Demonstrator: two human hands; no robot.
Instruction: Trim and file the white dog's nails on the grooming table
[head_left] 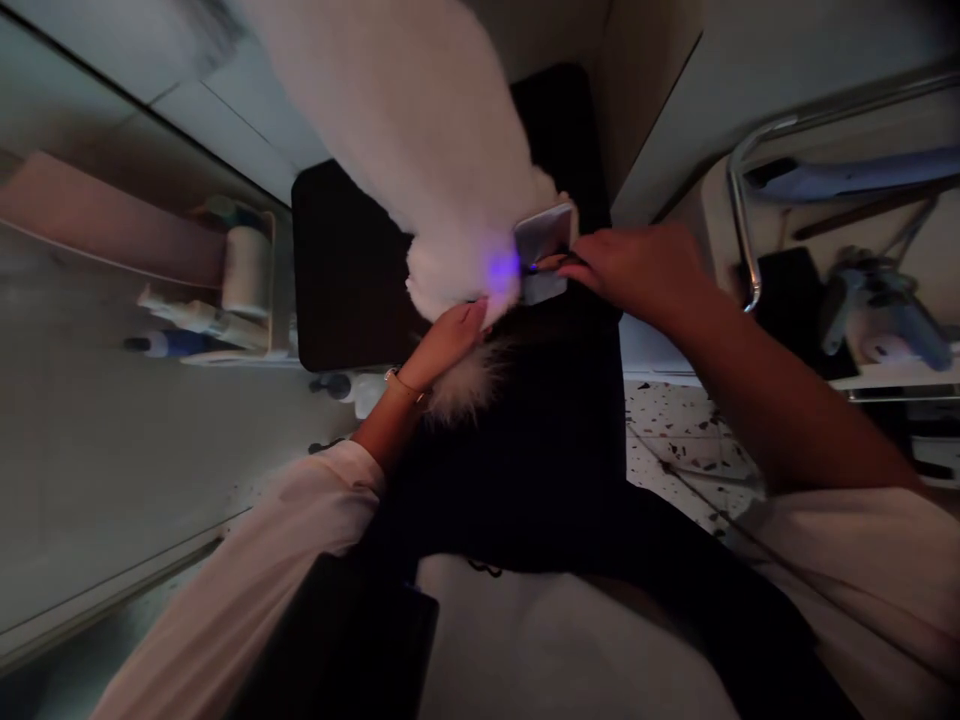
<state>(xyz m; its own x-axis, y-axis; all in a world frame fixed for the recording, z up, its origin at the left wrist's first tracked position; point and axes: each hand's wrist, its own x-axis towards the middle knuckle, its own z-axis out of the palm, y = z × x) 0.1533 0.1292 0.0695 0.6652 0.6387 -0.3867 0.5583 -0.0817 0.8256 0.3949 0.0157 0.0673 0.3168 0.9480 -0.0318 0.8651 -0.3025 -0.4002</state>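
A large white furry animal [420, 130] stretches from the top of the view down to the middle, over a black tabletop [352, 290]. My left hand [454, 340] is closed on its lower end, beside a loose fluffy tuft [465, 385]. Close by on the right, my right hand [637, 265] pinches a small thin tool [551, 263] whose tip points at the fur. A violet light spot shines on the fur next to the tip. Behind the tool lies a pale flat rectangular object [545, 235]; what supports it is unclear.
At the left, a wall rack [274, 290] holds a white bottle [246, 270] and tubes. On the right, a cart with a metal rail [742, 200] carries a clipper-like device [862, 175] and other tools. A cord [697, 490] crosses the speckled floor.
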